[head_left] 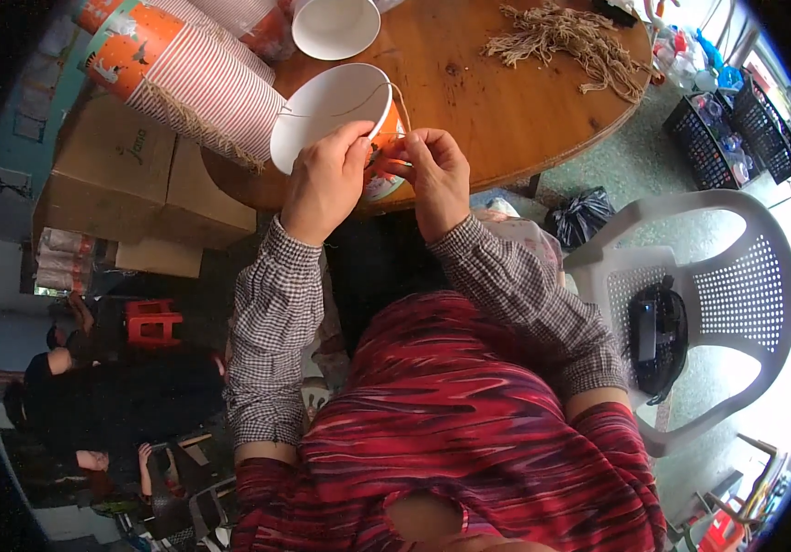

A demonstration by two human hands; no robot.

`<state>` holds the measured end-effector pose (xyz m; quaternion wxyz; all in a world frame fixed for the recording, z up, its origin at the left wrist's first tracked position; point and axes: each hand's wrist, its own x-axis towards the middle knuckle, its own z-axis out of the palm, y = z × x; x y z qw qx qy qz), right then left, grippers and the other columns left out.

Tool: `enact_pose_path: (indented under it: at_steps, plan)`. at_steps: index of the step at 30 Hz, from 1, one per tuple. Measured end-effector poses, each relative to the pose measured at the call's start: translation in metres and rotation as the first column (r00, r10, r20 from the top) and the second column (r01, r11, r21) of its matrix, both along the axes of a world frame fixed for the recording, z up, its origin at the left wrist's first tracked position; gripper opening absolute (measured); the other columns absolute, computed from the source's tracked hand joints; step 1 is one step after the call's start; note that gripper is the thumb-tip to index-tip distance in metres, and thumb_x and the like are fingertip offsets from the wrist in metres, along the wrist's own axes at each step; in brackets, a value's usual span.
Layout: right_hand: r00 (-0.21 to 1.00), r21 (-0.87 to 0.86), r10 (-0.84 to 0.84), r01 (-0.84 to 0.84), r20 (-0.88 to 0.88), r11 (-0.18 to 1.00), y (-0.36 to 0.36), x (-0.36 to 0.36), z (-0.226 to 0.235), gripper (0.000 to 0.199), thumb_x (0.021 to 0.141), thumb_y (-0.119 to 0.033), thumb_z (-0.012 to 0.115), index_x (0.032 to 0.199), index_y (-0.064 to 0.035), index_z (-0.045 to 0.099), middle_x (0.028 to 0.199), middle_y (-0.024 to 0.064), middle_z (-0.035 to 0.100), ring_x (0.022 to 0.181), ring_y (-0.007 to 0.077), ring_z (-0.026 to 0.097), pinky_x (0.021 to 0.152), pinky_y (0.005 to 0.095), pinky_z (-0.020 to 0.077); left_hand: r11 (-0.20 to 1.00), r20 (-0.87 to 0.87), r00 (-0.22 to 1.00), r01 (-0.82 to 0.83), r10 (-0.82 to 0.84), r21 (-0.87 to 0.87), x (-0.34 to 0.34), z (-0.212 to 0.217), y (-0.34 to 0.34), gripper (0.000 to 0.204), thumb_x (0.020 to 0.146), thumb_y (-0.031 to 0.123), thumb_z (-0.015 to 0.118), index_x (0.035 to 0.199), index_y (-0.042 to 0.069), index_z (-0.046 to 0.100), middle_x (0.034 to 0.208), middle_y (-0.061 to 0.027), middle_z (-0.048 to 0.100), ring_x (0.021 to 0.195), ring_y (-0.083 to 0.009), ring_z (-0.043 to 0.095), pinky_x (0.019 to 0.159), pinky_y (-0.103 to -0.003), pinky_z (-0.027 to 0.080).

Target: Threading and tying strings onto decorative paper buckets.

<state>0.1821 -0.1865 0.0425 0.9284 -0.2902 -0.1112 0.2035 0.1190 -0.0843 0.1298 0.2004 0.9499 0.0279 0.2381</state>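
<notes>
A paper bucket (317, 115), white inside and orange with printed pictures outside, lies tilted at the table's near edge with its mouth toward the left. My left hand (326, 179) is closed on its near rim and side. A thin brown cord (404, 103) passes over the rim, and its loose end lies inside the bucket. On the bucket's outer side, my right hand (441, 179) pinches the cord between thumb and fingers. The fingertips of both hands nearly meet there, partly hiding the cord's lower part.
Long nested stacks of striped orange buckets (197, 87) lie at the left. Another white bucket (335, 28) stands behind. A tangled cord bundle (561, 41) rests on the wooden table (478, 110). A grey plastic chair (773, 267) holds a black bag (658, 336). Cardboard boxes (119, 156) stand left.
</notes>
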Motion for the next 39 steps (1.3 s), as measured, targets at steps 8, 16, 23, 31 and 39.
enact_pose_path:
  at_steps: [8, 16, 23, 31, 39]
  plan:
    - [1.0, 0.004, -0.009, 0.009, 0.006, 1.0, 0.005, 0.001, -0.003, 0.015, 0.095, -0.015, 0.052, 0.098, -0.0012, 0.05, 0.089, 0.009, 0.061, 0.079, 0.0166, 0.062, 0.073, 0.0321, 0.0551, 0.999, -0.027, 0.999, -0.031, 0.031, -0.018, 0.001, 0.002, -0.004, 0.022, 0.088, 0.011, 0.053, 0.106, -0.001, 0.06, 0.096, -0.0207, 0.064, 0.089, -0.0362, 0.062, 0.076, -0.041, 0.049]
    - [0.996, -0.023, -0.059, 0.06, 0.072, 0.998, 0.01, 0.002, -0.006, 0.012, 0.093, -0.011, 0.055, 0.094, 0.0004, 0.052, 0.081, 0.0054, 0.061, 0.07, 0.0109, 0.06, 0.064, 0.0239, 0.0521, 1.0, 0.006, 1.0, 0.024, -0.024, 0.002, 0.006, 0.001, 0.004, 0.024, 0.088, 0.011, 0.052, 0.106, -0.003, 0.058, 0.101, -0.0209, 0.062, 0.094, -0.0368, 0.06, 0.08, -0.04, 0.049]
    - [0.957, -0.19, -0.001, 0.059, 0.291, 0.98, 0.005, 0.01, -0.01, 0.01, 0.089, -0.01, 0.06, 0.09, 0.0002, 0.057, 0.079, 0.0042, 0.061, 0.068, 0.0101, 0.059, 0.061, 0.0243, 0.0506, 0.999, -0.183, 0.983, 0.026, -0.033, -0.043, 0.007, 0.01, 0.009, 0.018, 0.087, 0.012, 0.054, 0.095, -0.002, 0.061, 0.093, -0.0175, 0.062, 0.088, -0.0354, 0.061, 0.077, -0.04, 0.048]
    - [0.375, -0.234, -0.114, 0.76, 0.92, 0.606, -0.03, 0.042, 0.037, 0.015, 0.082, -0.008, 0.06, 0.097, -0.0085, 0.062, 0.087, 0.0137, 0.056, 0.077, 0.0337, 0.06, 0.064, 0.0388, 0.0509, 0.972, -0.078, 0.996, 0.016, -0.036, -0.235, -0.003, 0.001, 0.014, 0.01, 0.084, 0.001, 0.06, 0.092, -0.005, 0.061, 0.081, -0.0069, 0.064, 0.075, -0.012, 0.062, 0.068, -0.024, 0.049]
    - [0.435, -0.404, 0.218, 0.399, 0.874, 0.823, -0.003, 0.055, 0.065, 0.017, 0.084, 0.002, 0.056, 0.101, 0.0009, 0.06, 0.082, 0.0056, 0.065, 0.078, 0.0107, 0.062, 0.071, 0.0265, 0.0513, 0.969, 0.273, 0.962, 0.077, -0.01, -0.235, -0.002, -0.013, 0.023, 0.005, 0.081, 0.003, 0.063, 0.086, 0.001, 0.063, 0.081, -0.0125, 0.063, 0.07, -0.0252, 0.064, 0.066, -0.034, 0.05]
